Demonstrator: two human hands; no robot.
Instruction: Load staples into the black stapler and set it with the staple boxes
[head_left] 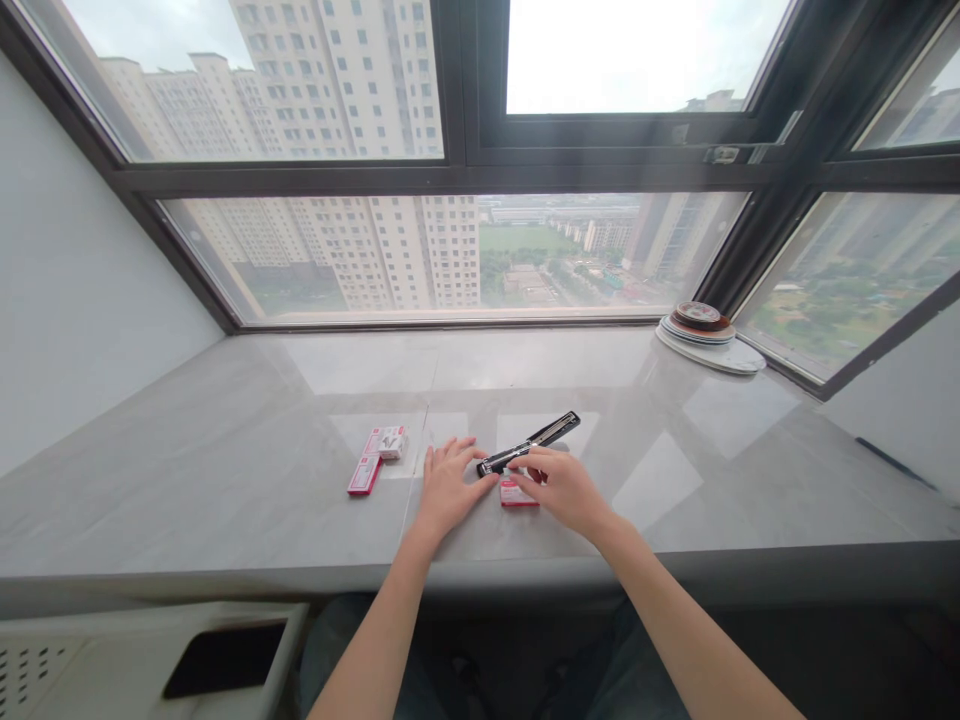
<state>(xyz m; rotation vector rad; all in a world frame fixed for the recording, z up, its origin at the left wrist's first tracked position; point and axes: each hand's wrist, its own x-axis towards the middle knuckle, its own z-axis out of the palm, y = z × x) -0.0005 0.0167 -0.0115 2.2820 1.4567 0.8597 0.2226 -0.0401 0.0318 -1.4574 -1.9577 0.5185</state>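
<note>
A black stapler [555, 430] lies spread open on the pale stone sill, slanting up to the right, with its metal inside showing. My left hand [448, 490] has its thumb and index finger around the stapler's near left end; its other fingers stretch out over the sill. Above the stapler's lower part, my right hand [562, 488] is closed in a pinch; what sits between its fingertips is too small to make out. Just under that hand is a red and white small box [517, 492], partly covered by the fingers.
To the left lie red and white flat boxes [364, 474] and a small white box [391, 442] touching them. A stack of round plates or mats [701, 335] stands in the far right corner by the window. A white perforated unit [112, 640] is below the sill's front edge.
</note>
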